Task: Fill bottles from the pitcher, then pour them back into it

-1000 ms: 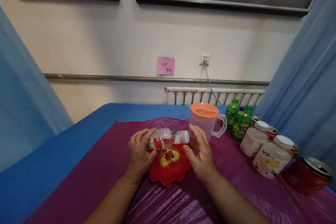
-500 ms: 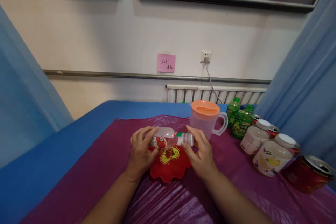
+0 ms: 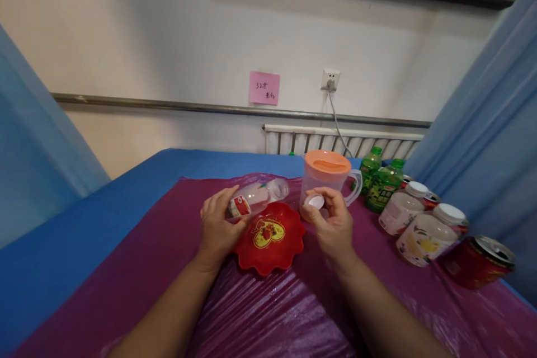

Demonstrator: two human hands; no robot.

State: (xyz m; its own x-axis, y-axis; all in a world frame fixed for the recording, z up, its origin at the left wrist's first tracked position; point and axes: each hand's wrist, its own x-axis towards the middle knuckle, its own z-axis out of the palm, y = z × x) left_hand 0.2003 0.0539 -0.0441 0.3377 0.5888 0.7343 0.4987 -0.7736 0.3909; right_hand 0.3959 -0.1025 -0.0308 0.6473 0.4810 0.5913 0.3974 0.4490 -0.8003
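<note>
My left hand [image 3: 218,226] grips a small clear plastic bottle [image 3: 258,196] with a red label, held on its side with its open mouth pointing right and slightly up. My right hand [image 3: 333,224] pinches the bottle's white cap [image 3: 314,201] between thumb and fingers, a short way right of the bottle's mouth. Below and between the hands lies a red scalloped plate [image 3: 268,235] with a yellow heart design, on the purple plastic sheet [image 3: 268,313].
A clear jug with an orange lid [image 3: 329,176] stands just behind my right hand. To the right are two green bottles [image 3: 380,182], two white-capped jars [image 3: 419,224] and a red can [image 3: 478,263]. Blue curtains hang on both sides; the blue table [image 3: 138,190] runs to the wall.
The cap has come off the bottle and sits in my right hand, which has pulled away to the right. My left hand has tilted the bottle's mouth upward. The view dipped lower.
</note>
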